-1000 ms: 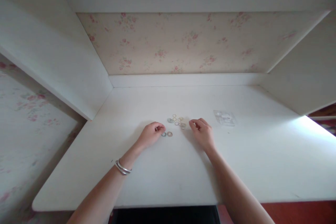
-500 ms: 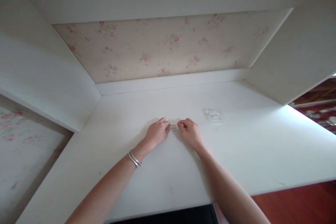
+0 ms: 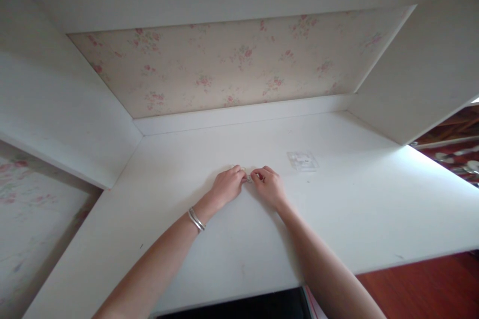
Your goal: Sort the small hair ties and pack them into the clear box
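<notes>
1. A white desk (image 3: pixel 209 269) is seen from above, and two bare forearms are stretched over it from the near side.
2. At the middle of the desk, a few small, thin rings (image 3: pixel 248 178) are gathered in the narrow gap between the two hands; they are partly covered by fingers, so their number cannot be made out.
3. The left hand (image 3: pixel 229 183) is laid just left of the rings, its fingers bent and its tips brought down beside them; whether a ring is pinched cannot be told.
4. The right hand (image 3: pixel 268 187) is placed just right of the rings, with thumb and forefinger curled toward each other; what is gripped there, if anything, is too small to be told.
5. A silvery bracelet (image 3: pixel 196 219) is worn on the left wrist.
6. A clear plastic packet (image 3: pixel 304 161) is laid flat on the desk, to the right of the right hand and slightly farther away.
7. The desk is backed by flowered wallpaper (image 3: pixel 243 67) at the far side.
</notes>
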A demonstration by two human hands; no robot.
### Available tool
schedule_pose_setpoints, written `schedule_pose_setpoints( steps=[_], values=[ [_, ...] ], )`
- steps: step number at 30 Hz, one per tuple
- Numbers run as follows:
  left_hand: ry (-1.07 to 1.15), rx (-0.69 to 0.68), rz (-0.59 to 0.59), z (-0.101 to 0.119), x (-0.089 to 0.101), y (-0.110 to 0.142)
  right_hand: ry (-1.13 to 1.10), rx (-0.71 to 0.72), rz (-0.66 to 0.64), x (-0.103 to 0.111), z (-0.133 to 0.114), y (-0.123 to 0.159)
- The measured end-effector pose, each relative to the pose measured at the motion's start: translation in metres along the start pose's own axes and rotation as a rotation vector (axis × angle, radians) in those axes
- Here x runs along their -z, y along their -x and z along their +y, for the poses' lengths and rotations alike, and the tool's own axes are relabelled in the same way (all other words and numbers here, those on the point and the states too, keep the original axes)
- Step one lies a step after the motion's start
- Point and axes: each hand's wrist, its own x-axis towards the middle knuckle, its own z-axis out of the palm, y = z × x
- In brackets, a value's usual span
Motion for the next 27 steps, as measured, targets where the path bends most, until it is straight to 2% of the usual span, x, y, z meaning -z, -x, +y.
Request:
schedule_pose_setpoints(
  steps=[4,8,13,16,19,27],
  values=[
    [0.017,-0.009,-0.002,0.0,0.001,-0.001,0.006,0.007,-0.011,-0.001,0.0,0.0],
    [0.147,0.047,0.092,-0.005,0.014,0.003,-0.001,0.002,-0.009,-0.001,0.0,0.0],
    [0.184,0.091,0.223,-0.017,0.028,0.034,0.006,-0.006,-0.03,0.0,0.0,-0.001],
    [0.123,0.101,0.239,-0.02,0.024,0.059,0.009,-0.003,-0.04,0.0,0.0,-0.001],
    [0.053,0.056,0.229,-0.022,0.015,0.077,0.019,-0.002,-0.035,-0.001,0.0,0.0],
    [-0.073,-0.016,0.228,-0.021,0.009,0.084,0.035,-0.01,-0.024,-0.003,0.002,0.0]
  ],
)
